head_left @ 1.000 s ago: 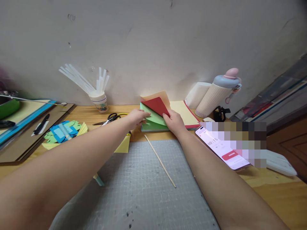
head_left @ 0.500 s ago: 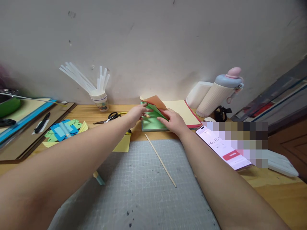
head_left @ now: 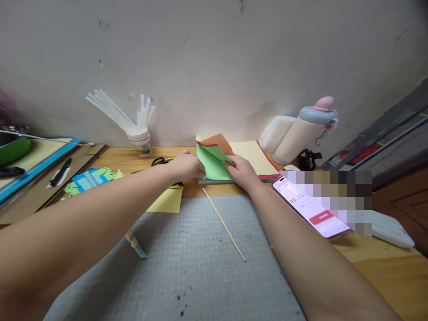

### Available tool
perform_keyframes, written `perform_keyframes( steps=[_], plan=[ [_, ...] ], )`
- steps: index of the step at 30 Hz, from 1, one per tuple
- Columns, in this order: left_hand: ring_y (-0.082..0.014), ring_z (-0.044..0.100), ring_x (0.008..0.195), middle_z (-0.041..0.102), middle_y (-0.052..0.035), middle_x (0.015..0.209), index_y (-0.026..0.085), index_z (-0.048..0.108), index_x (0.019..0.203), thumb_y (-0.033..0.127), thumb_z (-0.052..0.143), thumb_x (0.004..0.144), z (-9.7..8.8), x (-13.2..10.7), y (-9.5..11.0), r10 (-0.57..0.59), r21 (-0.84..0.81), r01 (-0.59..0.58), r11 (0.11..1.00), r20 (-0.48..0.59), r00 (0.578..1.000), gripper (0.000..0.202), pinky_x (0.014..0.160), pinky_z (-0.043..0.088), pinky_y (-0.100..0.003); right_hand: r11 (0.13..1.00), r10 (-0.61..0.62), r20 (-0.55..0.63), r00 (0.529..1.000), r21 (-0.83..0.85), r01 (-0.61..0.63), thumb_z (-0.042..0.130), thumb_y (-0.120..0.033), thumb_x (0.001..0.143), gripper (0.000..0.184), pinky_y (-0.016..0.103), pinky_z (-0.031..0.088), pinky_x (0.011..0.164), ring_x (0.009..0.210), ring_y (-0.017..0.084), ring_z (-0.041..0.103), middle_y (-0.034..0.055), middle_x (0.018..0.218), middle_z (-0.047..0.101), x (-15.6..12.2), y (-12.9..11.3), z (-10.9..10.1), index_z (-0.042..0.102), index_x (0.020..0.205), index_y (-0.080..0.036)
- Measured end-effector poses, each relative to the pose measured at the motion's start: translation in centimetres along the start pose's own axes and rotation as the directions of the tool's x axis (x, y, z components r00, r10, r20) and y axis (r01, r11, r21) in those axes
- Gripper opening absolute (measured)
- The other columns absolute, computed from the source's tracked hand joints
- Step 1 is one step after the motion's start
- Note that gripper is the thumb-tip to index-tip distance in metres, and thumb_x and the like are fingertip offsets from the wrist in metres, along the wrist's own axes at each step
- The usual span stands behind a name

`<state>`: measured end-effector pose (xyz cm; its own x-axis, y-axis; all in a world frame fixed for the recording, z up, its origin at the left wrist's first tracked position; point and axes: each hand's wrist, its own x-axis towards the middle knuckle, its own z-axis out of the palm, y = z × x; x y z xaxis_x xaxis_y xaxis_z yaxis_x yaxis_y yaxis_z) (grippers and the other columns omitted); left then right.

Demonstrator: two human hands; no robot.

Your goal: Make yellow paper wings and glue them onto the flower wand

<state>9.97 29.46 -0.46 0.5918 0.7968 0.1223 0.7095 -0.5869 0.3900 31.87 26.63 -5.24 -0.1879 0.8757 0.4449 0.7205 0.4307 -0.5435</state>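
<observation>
A stack of coloured paper [head_left: 219,181] lies against the wall behind the cutting mat, with a green sheet [head_left: 212,165] on view at its left part. My right hand [head_left: 243,170] is closed on the lifted sheets, whose orange paper [head_left: 223,141] folds back over a red edge. My left hand [head_left: 189,166] rests at the stack's front left corner, fingers curled down together; whether they pinch a sheet is hidden. Beneath my left forearm are black-handled scissors [head_left: 158,161], partly covered, and a yellow paper [head_left: 167,199].
On the grey cutting mat [head_left: 187,272] lie a thin wooden stick [head_left: 223,223] and a small blue-and-tan rolled piece [head_left: 136,244]. Paper cups [head_left: 140,143] with white strips stand left. A bottle [head_left: 299,133], phone [head_left: 309,209] and cut paper pieces [head_left: 89,179] are also around.
My left hand has moved off the green sheet, left and down to the stack's corner, and its fingers have curled in. My right hand keeps holding the folded-back sheets.
</observation>
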Motion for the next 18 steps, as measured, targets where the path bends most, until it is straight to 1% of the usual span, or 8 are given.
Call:
perform_keyframes(
  steps=[1, 3, 5, 7, 10, 14, 18],
  plan=[
    [-0.0182, 0.058, 0.071, 0.07, 0.0026, 0.064, 0.03, 0.069, 0.059, 0.037, 0.067, 0.062, 0.0, 0.1, 0.1, 0.027, 0.022, -0.028, 0.999, 0.017, 0.999, 0.008, 0.084, 0.031, -0.031, 1.0, 0.0, 0.002, 1.0, 0.0, 0.0, 0.043, -0.031, 0.089, 0.034, 0.034, 0.046, 0.083, 0.096, 0.022, 0.058, 0.0054, 0.104, 0.064, 0.0, 0.0, 0.0, 0.059, 0.118, -0.026],
    [-0.0174, 0.057, 0.067, 0.069, 0.0009, 0.063, 0.028, 0.068, 0.06, 0.033, 0.061, 0.069, 0.0, 0.1, 0.4, 0.082, 0.083, -0.085, 0.993, 0.042, 0.996, 0.013, 0.084, 0.03, -0.032, 1.0, 0.001, 0.002, 1.0, 0.0, -0.001, 0.043, -0.031, 0.089, 0.035, 0.034, 0.046, 0.083, 0.097, 0.022, 0.058, 0.0054, 0.105, 0.064, 0.0, 0.0, 0.0, 0.059, 0.119, -0.026],
    [-0.0182, 0.057, 0.068, 0.068, -0.0018, 0.065, 0.026, 0.068, 0.06, 0.028, 0.056, 0.072, 0.1, -0.1, 0.8, 0.11, 0.131, -0.113, 0.985, 0.025, 0.994, 0.017, 0.085, 0.029, -0.034, 1.0, 0.002, 0.0, 1.0, -0.001, -0.002, 0.043, -0.031, 0.089, 0.035, 0.034, 0.046, 0.083, 0.098, 0.022, 0.058, 0.0054, 0.106, 0.064, 0.0, 0.0, 0.0, 0.059, 0.119, -0.026],
    [-0.0196, 0.057, 0.071, 0.068, -0.0039, 0.067, 0.024, 0.067, 0.061, 0.024, 0.055, 0.072, 0.1, -0.2, 1.2, 0.125, 0.173, -0.123, 0.977, -0.001, 0.992, 0.017, 0.085, 0.029, -0.035, 1.0, 0.002, 0.001, 1.0, -0.001, -0.002, 0.043, -0.032, 0.089, 0.035, 0.034, 0.046, 0.083, 0.098, 0.022, 0.058, 0.0055, 0.106, 0.064, 0.0, 0.0, 0.0, 0.059, 0.119, -0.026],
    [-0.0207, 0.058, 0.072, 0.068, -0.0048, 0.07, 0.023, 0.067, 0.064, 0.023, 0.056, 0.071, 0.1, -0.2, 1.5, 0.125, 0.227, -0.114, 0.967, -0.036, 0.991, 0.013, 0.084, 0.029, -0.036, 1.0, 0.001, 0.003, 1.0, -0.005, -0.001, 0.043, -0.033, 0.089, 0.035, 0.035, 0.046, 0.085, 0.1, 0.022, 0.058, 0.0055, 0.108, 0.063, 0.0, 0.1, 0.1, 0.059, 0.119, -0.026],
    [-0.0211, 0.058, 0.068, 0.068, -0.0047, 0.069, 0.022, 0.067, 0.07, 0.027, 0.056, 0.073, -0.1, 0.3, 1.7, 0.089, 0.274, -0.061, 0.96, -0.093, 0.992, 0.013, 0.082, 0.031, -0.037, 1.0, -0.001, 0.009, 1.0, -0.012, 0.001, 0.048, -0.035, 0.086, 0.037, 0.036, 0.045, 0.089, 0.104, 0.023, 0.057, 0.0058, 0.115, 0.061, 0.0, 0.3, 0.2, 0.058, 0.12, -0.024],
    [-0.0217, 0.059, 0.068, 0.067, -0.0044, 0.068, 0.022, 0.066, 0.071, 0.029, 0.055, 0.075, -0.2, 0.6, 2.1, 0.058, 0.293, -0.013, 0.956, -0.144, 0.988, 0.014, 0.082, 0.032, -0.037, 1.0, -0.029, 0.053, 0.998, -0.005, 0.03, 0.052, -0.04, 0.084, 0.041, 0.036, 0.044, 0.091, 0.109, 0.023, 0.055, 0.0051, 0.12, 0.059, -0.1, 0.3, -0.1, 0.056, 0.122, -0.025]
  ],
)
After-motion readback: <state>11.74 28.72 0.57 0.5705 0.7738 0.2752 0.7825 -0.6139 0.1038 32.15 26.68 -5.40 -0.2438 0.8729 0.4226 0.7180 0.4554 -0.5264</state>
